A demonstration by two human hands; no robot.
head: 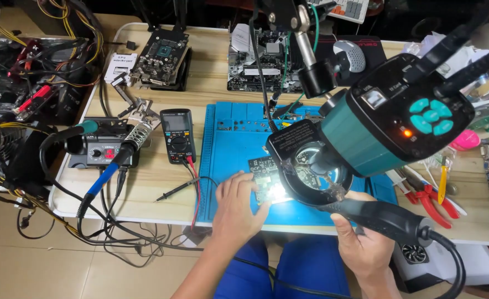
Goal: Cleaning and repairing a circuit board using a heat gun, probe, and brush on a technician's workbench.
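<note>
My left hand rests on the blue work mat, fingers pressed on the near left corner of a dark circuit board. My right hand grips the black handle of a hot-air tool, whose nozzle points at the board under a lit ring light. A large teal and black microscope camera hangs over the board and hides most of it.
A multimeter with loose probes lies left of the mat, beside a soldering station and blue iron. Other circuit boards sit at the back. Red-handled pliers lie on the right. Cables trail off the left edge.
</note>
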